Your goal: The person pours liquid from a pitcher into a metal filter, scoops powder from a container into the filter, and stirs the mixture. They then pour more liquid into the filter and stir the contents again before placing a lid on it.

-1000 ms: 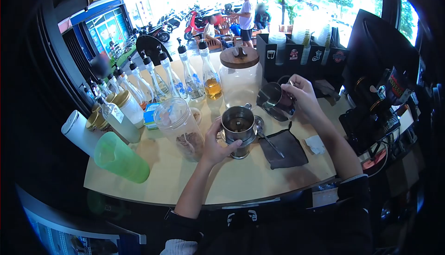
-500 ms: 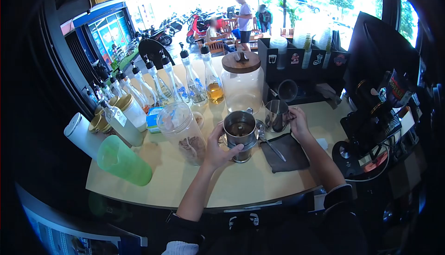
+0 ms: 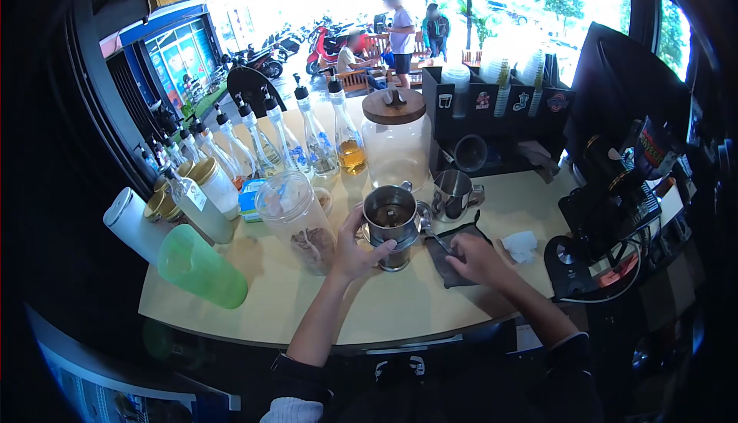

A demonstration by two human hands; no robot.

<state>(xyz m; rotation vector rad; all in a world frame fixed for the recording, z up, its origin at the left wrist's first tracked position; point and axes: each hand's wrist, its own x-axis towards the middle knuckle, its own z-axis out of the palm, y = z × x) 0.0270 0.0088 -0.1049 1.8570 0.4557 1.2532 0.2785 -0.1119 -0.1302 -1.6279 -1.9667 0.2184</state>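
Note:
In the middle of the counter, my left hand point(image 3: 355, 256) is closed around a metal coffee drip filter point(image 3: 392, 227) with dark liquid inside. It stands upright on a smaller vessel. My right hand point(image 3: 477, 258) has its fingers closed on the handle of a metal spoon point(image 3: 440, 242), above a folded dark cloth point(image 3: 453, 269). The spoon's bowl end lies beside the filter. A steel pitcher point(image 3: 451, 194) stands just behind the cloth. Left of my left hand is a clear plastic jar point(image 3: 296, 219) with brown contents at its bottom.
A green tumbler point(image 3: 201, 268) and several pump bottles point(image 3: 314, 135) line the left. A glass jar with a wooden lid point(image 3: 397, 142) stands behind the filter. White tissue point(image 3: 520, 246) lies at right, near a black cup holder point(image 3: 500, 104). People are outside.
My right hand has left the pitcher's handle and come down toward me onto the spoon handle. My left hand keeps its hold on the filter. The white tissue is now more exposed.

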